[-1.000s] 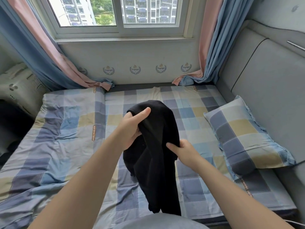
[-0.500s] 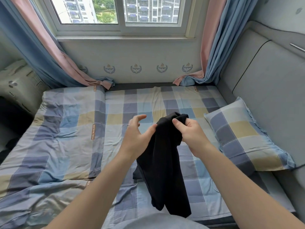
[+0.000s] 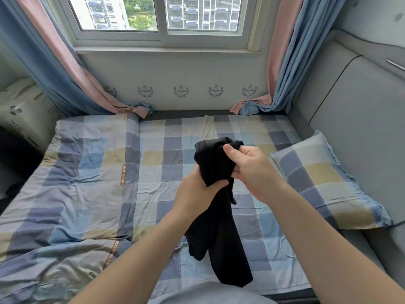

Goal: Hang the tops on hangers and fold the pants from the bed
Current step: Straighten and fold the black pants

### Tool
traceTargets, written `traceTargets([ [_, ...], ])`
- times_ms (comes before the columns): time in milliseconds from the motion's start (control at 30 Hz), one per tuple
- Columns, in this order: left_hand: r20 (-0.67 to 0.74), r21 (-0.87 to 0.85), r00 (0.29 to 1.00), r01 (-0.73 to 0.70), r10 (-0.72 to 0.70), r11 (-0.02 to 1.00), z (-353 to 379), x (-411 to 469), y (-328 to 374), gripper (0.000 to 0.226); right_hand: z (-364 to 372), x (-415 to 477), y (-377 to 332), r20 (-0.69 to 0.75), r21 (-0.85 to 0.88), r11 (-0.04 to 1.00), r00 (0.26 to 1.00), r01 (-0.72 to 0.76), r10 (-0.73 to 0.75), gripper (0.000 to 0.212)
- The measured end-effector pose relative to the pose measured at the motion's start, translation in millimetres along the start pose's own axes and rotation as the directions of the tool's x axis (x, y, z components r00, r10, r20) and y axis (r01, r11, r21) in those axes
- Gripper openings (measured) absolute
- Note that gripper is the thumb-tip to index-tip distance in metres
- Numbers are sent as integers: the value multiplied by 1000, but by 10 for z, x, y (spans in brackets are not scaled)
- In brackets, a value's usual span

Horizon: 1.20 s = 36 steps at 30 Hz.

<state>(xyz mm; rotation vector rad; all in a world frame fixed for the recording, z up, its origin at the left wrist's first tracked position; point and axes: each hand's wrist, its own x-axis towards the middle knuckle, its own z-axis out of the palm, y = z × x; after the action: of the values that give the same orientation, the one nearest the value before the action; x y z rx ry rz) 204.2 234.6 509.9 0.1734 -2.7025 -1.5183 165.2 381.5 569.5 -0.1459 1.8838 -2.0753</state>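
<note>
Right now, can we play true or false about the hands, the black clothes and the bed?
1. Both the left hand and the right hand grip the black garment. True.
2. The black garment lies spread flat on the bed. False: it is bunched in the hands and hangs down in front of the bed.
3. A checked pillow lies on the right side of the bed. True.
4. The curtains are drawn shut over the window. False: they are pulled to the sides, and buildings show through the glass.
5. The right hand holds a hanger. False: it holds only the garment, and no hanger is in view.
</note>
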Motion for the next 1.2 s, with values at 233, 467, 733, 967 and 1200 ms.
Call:
traceTargets([
  [233, -109, -453, 982, 89, -154, 887, -256, 207, -67, 9, -217, -57, 146, 69, -275, 954, 992, 119, -104, 28],
  [467, 72, -682, 975, 203, -212, 703, -449, 246, 65, 29, -269, -117, 819, 227, -446, 858, 894, -256, 385, 67],
  [733, 27, -695, 963, 212, -269, 687, -546, 267, -18, 32, -296, -163, 1073, 179, -625, 775, 949, -93, 258, 33],
  [967, 30, -453, 935, 329, -354, 829, -776, 412, -200, 42, -390, -125, 735, -24, -567, 823, 1000, -30, 19, 35],
  [1200, 221, -64, 941, 275, -255, 959, -584, 254, -393, 80, -344, -33, 275, -98, -480, 877, 993, 17, -72, 34],
])
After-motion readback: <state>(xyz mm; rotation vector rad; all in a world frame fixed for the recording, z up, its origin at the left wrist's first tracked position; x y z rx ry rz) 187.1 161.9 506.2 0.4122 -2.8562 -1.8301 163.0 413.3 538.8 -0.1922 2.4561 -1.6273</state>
